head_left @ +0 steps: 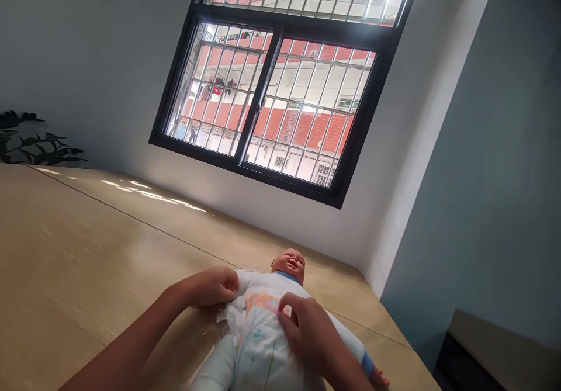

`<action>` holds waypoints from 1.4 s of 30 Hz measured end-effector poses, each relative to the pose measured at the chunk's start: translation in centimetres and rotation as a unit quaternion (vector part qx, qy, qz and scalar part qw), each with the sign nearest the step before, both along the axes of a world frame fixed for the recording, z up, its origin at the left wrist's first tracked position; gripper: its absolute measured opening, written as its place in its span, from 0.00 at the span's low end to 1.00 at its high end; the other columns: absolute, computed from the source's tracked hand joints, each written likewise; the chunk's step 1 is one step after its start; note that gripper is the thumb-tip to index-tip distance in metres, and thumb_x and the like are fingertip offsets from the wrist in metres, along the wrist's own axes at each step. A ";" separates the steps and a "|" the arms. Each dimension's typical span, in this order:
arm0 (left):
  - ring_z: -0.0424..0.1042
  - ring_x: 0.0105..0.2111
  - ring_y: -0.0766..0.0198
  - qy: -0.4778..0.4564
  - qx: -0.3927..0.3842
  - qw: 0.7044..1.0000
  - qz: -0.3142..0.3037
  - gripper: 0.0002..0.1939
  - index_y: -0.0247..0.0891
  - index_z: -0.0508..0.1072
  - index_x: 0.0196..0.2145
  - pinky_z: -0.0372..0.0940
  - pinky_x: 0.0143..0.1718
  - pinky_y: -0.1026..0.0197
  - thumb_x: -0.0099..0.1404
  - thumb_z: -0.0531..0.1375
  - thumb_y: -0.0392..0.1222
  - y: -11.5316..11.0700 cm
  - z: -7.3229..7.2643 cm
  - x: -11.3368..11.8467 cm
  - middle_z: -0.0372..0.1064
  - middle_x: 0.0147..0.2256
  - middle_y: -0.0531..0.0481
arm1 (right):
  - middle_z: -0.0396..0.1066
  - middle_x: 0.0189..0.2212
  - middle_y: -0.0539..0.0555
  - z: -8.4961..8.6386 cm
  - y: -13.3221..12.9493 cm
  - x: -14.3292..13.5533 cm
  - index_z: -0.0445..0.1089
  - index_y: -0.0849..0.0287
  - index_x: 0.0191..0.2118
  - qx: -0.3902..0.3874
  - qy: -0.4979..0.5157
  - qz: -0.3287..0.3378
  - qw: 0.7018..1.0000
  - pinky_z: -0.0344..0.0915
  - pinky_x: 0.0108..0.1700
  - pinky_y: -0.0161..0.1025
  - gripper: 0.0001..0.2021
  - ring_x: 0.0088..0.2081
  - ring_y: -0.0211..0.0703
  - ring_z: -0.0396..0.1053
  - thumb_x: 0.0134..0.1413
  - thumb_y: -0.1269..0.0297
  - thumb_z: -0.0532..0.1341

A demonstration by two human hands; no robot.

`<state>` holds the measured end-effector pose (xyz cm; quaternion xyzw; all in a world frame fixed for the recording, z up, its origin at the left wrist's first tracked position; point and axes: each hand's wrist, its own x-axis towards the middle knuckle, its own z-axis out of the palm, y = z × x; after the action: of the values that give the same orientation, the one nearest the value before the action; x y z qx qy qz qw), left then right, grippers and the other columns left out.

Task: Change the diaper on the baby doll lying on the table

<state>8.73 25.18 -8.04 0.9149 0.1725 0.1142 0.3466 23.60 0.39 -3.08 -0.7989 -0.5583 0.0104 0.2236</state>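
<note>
A baby doll (291, 262) lies on its back on the wooden tabletop, head away from me. It wears a white long-sleeved top with blue trim. A white diaper (258, 344) with a colourful waistband covers its belly and hips, and a crumpled side flap (232, 315) sticks out at the left. My left hand (214, 286) is closed beside the doll's torso, just above that flap; what its fingertips grip is hidden. On the diaper's front, my right hand (309, 329) pinches near the waistband with thumb and forefinger. The doll's lower legs are mostly out of view.
The pale wooden table (109, 251) has a seam running across it and borders the wall. Above it is a black-framed window (245, 166) with metal bars. A leafy plant (44, 148) stands at far left. A dark box-like piece of furniture (491, 350) sits at lower right.
</note>
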 end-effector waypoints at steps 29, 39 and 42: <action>0.69 0.21 0.67 0.178 -0.143 0.970 -0.086 0.11 0.38 0.69 0.21 0.59 0.26 0.64 0.53 0.64 0.45 -4.4 3.9 -1.2 0.70 0.22 0.54 | 0.76 0.40 0.54 -3.4 1.8 -1.6 0.79 0.54 0.37 0.124 -0.069 0.242 0.960 0.69 0.45 0.43 0.08 0.42 0.47 0.72 0.55 0.69 0.62; 0.66 0.20 0.68 0.217 -0.103 0.968 -0.080 0.09 0.38 0.70 0.18 0.57 0.29 0.65 0.48 0.67 0.39 -4.0 4.1 -1.4 0.65 0.16 0.57 | 0.76 0.38 0.54 -3.6 1.8 -2.0 0.76 0.51 0.35 0.146 -0.090 0.234 0.957 0.70 0.43 0.44 0.08 0.41 0.49 0.72 0.54 0.71 0.61; 0.66 0.20 0.67 0.228 -0.092 0.967 -0.061 0.09 0.38 0.69 0.17 0.57 0.28 0.66 0.47 0.67 0.39 -4.2 4.3 -1.5 0.65 0.16 0.57 | 0.76 0.38 0.54 -3.7 1.8 -2.0 0.75 0.50 0.35 0.152 -0.086 0.234 0.956 0.70 0.43 0.44 0.08 0.41 0.50 0.72 0.53 0.71 0.61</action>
<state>7.21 20.99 -3.73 0.8900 0.2002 -0.1349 0.3869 21.63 2.16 -6.79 -0.5998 -0.7420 -0.0913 0.2851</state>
